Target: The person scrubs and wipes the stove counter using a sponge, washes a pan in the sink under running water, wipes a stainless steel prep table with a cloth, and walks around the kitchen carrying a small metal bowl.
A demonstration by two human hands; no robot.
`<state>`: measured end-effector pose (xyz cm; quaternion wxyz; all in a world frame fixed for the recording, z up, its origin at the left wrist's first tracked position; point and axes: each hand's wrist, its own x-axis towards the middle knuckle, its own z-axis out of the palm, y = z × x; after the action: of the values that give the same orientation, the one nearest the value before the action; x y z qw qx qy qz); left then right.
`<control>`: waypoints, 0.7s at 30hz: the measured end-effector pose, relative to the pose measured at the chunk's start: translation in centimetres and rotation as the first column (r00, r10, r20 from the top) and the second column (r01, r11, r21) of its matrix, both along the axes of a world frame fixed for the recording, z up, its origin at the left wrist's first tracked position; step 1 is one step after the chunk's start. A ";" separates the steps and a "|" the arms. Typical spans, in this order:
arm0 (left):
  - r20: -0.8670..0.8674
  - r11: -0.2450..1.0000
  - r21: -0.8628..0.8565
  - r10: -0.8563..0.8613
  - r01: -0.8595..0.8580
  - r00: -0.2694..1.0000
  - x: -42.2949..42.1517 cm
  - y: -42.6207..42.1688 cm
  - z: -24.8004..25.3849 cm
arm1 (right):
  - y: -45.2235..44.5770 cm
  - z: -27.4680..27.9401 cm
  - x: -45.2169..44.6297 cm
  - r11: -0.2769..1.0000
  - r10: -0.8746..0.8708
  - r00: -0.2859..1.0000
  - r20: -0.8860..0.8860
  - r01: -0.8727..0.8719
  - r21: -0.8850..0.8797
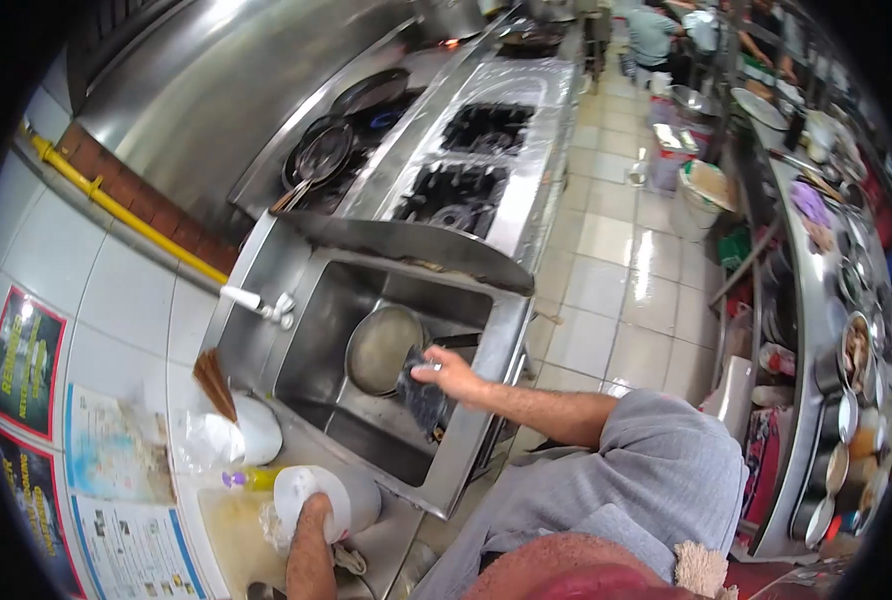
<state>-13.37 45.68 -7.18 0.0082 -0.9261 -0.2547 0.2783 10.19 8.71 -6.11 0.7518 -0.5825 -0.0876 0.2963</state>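
My right hand [451, 376] reaches over the steel sink [436, 472] with its fingers closed on a dark, crumpled cloth [424, 405]. The cloth hangs down beside a round metal pan [374, 352] lying in the basin; its inside looks pale and cloudy. My left hand [314, 508] dips into a white plastic tub [354, 500] on the counter beside the sink. Its fingers are hidden inside, next to something whitish, so their grip cannot be seen.
A white tap [256, 300] juts over the sink's far side. A yellow bottle [256, 479], a white bucket [256, 430] and a brush [213, 384] stand left. Burners [456, 195] and pans [321, 152] lie beyond a metal splash guard [416, 250]. A loaded shelf [801, 330] lines the right.
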 end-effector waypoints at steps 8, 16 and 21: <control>0.031 0.999 0.042 -0.035 0.034 0.999 1.9 -2.2 2.7 | -4.3 1.0 -4.0 0.997 0.082 0.996 -0.015 -0.082 0.015; 0.056 0.999 0.040 -0.025 0.023 0.998 0.0 -4.9 5.3 | -8.4 3.3 -2.4 0.995 -0.072 0.995 -0.063 0.076 0.071; 0.098 0.999 -0.006 -0.039 0.040 0.994 -1.5 -7.6 6.8 | -4.4 5.6 -2.0 0.964 0.137 0.981 0.136 -0.164 0.208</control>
<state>-14.85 38.07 -0.40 -0.0024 -0.9435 -0.2355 0.2334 8.20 4.28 -0.52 0.7799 -0.5047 -0.2087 0.3058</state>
